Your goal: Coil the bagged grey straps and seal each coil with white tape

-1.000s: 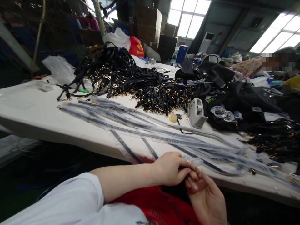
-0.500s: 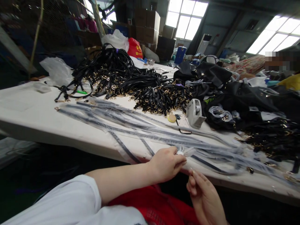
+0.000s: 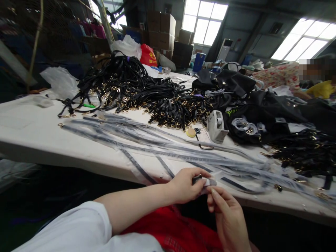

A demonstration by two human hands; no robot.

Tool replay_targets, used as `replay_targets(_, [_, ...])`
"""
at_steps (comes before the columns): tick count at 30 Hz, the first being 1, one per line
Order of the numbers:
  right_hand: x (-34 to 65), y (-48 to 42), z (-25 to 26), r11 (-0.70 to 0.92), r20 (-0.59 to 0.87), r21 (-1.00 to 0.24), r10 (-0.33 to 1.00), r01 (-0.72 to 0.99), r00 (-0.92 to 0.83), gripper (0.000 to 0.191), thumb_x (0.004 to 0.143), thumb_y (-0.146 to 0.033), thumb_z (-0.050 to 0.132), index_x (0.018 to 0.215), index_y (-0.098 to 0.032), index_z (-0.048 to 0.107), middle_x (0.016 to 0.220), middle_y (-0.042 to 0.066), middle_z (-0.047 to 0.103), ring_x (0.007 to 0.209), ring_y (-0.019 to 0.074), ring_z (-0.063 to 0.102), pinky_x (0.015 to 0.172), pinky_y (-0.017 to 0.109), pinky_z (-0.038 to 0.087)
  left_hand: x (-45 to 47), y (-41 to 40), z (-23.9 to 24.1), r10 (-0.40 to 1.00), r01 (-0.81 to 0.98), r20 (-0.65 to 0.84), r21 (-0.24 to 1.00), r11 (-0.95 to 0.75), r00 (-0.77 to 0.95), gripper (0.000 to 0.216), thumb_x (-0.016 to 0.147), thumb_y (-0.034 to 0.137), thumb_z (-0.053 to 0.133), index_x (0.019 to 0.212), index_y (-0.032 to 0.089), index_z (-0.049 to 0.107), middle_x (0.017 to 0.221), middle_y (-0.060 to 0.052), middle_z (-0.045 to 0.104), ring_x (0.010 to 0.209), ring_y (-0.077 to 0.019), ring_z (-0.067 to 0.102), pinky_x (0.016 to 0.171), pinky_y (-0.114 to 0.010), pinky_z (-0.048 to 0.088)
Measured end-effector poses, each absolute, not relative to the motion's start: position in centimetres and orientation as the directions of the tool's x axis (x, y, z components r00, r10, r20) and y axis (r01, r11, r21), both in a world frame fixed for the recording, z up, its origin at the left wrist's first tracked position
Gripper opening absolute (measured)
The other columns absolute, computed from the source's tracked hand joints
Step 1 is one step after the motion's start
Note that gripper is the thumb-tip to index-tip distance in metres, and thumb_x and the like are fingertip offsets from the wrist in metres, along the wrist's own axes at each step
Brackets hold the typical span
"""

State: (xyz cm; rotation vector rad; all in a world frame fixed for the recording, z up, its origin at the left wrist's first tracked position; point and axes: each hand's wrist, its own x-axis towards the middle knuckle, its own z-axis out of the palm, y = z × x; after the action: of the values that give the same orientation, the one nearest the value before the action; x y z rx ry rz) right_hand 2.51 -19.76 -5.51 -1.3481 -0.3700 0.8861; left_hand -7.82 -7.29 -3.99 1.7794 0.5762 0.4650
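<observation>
At the front edge of the table, my left hand (image 3: 187, 185) is closed around the end of a black strap (image 3: 196, 179) with clear plastic film (image 3: 212, 182) about it. The fingers of my right hand (image 3: 228, 208) are pinched together against that film, just right of the left thumb. What exactly lies between the right fingertips is partly hidden. Beyond both hands, several long dark straps in clear sleeves (image 3: 157, 151) lie lengthwise across the table, some hanging over its front edge.
A heap of black straps with gold buckles (image 3: 168, 112) covers the table's far middle. Right of it are a grey tape dispenser (image 3: 217, 126), a phone (image 3: 203, 138), a round yellow-rimmed item (image 3: 190, 132) and black bags (image 3: 273, 112). Another person's patterned clothing (image 3: 278, 75) shows at far right.
My right hand has moved up and left until its fingertips meet the film by my left hand. The left hand has turned slightly, and a dark strap end now shows in it.
</observation>
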Motion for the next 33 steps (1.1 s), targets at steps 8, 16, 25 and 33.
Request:
replay_targets(8, [2.6, -19.7, -6.7, -0.057, -0.271, -0.940, 0.720, -0.335, 0.639, 0.033, 0.066, -0.045, 0.084, 0.082, -0.017, 0.076, 0.064, 0.001, 0.064, 0.054, 0.0088, 0.050, 0.049, 0.018, 0.041, -7.8, -7.1, -3.4, 0.590, 0.129, -0.054, 0.988, -0.085, 0.805, 0.036, 0.089, 0.024, 0.042, 0.105, 0.012, 0.072, 0.099, -0.009, 0.073, 0.092, -0.0193, 0.065, 0.086, -0.030, 0.050])
replay_targets(16, [2.7, -19.9, -6.7, -0.061, -0.297, -0.928, 0.717, -0.368, 0.631, 0.032, 0.065, -0.045, 0.085, 0.080, -0.017, 0.076, 0.061, 0.001, 0.063, 0.053, 0.0082, 0.049, 0.048, 0.017, 0.040, -7.3, -7.0, -4.3, 0.587, 0.076, -0.023, 0.995, -0.066, 0.809, 0.049, 0.092, 0.051, 0.047, 0.102, 0.010, 0.073, 0.090, -0.009, 0.073, 0.079, -0.0168, 0.064, 0.073, -0.026, 0.049])
replay_targets(25, [3.0, -19.8, -7.0, -0.028, -0.308, -0.904, 0.735, -0.427, 0.604, 0.030, 0.066, -0.042, 0.085, 0.076, -0.016, 0.074, 0.062, 0.001, 0.062, 0.054, 0.0084, 0.048, 0.048, 0.016, 0.040, -7.2, -7.2, -3.3, 0.583, 0.141, -0.040, 0.982, -0.128, 0.812, 0.031, 0.084, 0.025, 0.057, 0.108, 0.016, 0.075, 0.100, -0.006, 0.075, 0.088, -0.0169, 0.066, 0.083, -0.026, 0.049])
replay_targets(33, [2.7, -19.3, -6.8, -0.020, -0.284, -0.917, 0.736, -0.399, 0.615, 0.033, 0.068, -0.045, 0.084, 0.076, -0.015, 0.072, 0.058, -0.001, 0.057, 0.052, 0.0077, 0.043, 0.047, 0.017, 0.037, -6.9, -7.4, -3.8, 0.619, 0.185, -0.069, 0.975, -0.124, 0.782, 0.034, 0.082, 0.024, 0.057, 0.110, 0.018, 0.074, 0.089, -0.004, 0.075, 0.073, -0.0144, 0.064, 0.069, -0.024, 0.050])
